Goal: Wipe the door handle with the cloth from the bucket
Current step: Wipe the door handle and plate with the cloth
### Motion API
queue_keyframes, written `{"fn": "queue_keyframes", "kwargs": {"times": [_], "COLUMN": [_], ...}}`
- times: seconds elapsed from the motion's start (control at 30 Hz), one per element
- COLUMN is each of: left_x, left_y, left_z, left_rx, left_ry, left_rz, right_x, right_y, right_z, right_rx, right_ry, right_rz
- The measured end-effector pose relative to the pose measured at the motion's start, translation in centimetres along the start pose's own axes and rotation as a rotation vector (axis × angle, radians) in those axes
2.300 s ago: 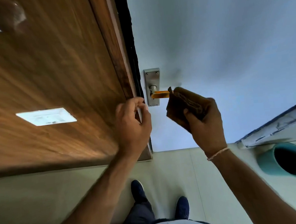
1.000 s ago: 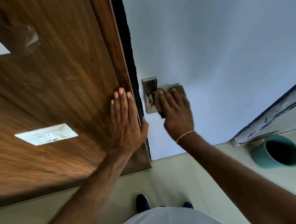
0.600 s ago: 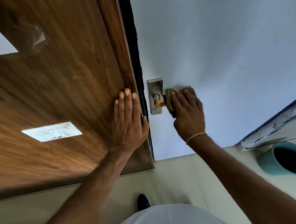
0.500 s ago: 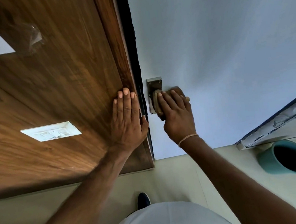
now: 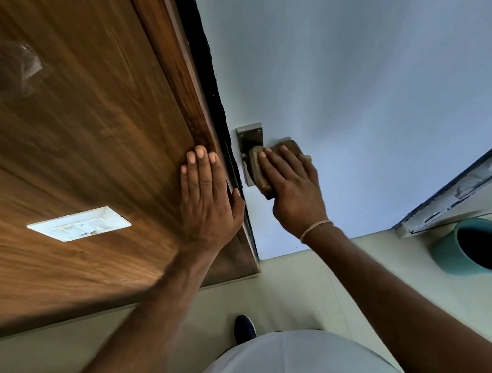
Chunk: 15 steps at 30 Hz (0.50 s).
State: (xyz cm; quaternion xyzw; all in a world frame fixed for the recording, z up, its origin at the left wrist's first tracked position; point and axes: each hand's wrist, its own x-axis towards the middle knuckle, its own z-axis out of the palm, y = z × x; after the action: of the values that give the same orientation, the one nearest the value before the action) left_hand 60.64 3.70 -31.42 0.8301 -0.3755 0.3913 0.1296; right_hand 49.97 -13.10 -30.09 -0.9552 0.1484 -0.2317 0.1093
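Observation:
A brown cloth (image 5: 259, 170) is wrapped over the door handle, and my right hand (image 5: 291, 188) presses it there with fingers laid across it. The lever is hidden under cloth and hand; only the steel backplate (image 5: 249, 138) shows above, on the pale blue door (image 5: 349, 86). My left hand (image 5: 207, 202) lies flat, fingers together, on the wooden frame (image 5: 173, 73) just left of the door edge, holding nothing. The teal bucket (image 5: 443, 254) stands on the floor at the lower right.
A white switch plate (image 5: 78, 224) sits on the wood panel at the left. A worn sill (image 5: 464, 186) runs along the right above the bucket. Pale floor tiles (image 5: 308, 285) and one dark shoe (image 5: 244, 327) lie below me.
My right hand has kept sliding the cloth back and forth along the handle, covering it at its inner end by the backplate now. My left hand went from gripping the door edge to lying flat.

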Motion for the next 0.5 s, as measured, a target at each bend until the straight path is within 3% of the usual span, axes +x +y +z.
{"fn": "queue_keyframes", "kwargs": {"times": [0.23, 0.4, 0.5], "left_x": [0.1, 0.0, 0.0], "left_y": [0.4, 0.4, 0.5], "left_z": [-0.1, 0.0, 0.1], "left_rx": [-0.021, -0.042, -0.046], "left_ry": [0.010, 0.015, 0.013], "left_rz": [-0.030, -0.026, -0.034], "right_x": [-0.9, 0.0, 0.1], "right_y": [4.5, -0.4, 0.9], "right_z": [-1.0, -0.1, 0.0], "right_rx": [0.070, 0.075, 0.043], "right_ry": [0.091, 0.070, 0.032], "right_rz": [0.262, 0.045, -0.029]}}
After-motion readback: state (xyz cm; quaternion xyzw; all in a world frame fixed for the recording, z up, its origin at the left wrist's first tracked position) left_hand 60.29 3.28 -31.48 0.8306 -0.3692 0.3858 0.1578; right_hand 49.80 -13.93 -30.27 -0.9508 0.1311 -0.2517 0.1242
